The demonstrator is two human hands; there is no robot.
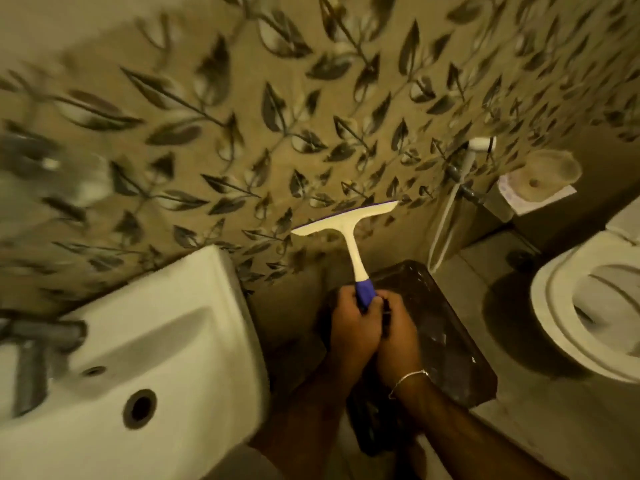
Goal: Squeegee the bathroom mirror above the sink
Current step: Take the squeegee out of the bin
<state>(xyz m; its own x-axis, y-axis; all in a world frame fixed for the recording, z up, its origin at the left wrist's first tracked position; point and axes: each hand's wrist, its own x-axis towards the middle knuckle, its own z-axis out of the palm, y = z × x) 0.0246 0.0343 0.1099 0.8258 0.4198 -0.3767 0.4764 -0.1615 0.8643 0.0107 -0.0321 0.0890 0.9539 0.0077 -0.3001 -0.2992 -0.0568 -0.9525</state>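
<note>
A squeegee (349, 233) with a cream blade head and stem and a blue grip stands upright in front of the leaf-patterned wall tiles. My left hand (349, 327) and my right hand (398, 337) are both wrapped around its blue grip, pressed together, to the right of the white sink (166, 327). A thin bracelet circles my right wrist. The blade points up and away from me, tilted slightly right. The mirror is not in view.
A grey tap (34, 344) sits at the sink's left. A dark rectangular bin (446, 341) stands on the floor under my hands. A white toilet (588, 306) is at the right, with a spray hose (453, 199) and a paper holder (540, 181) on the wall.
</note>
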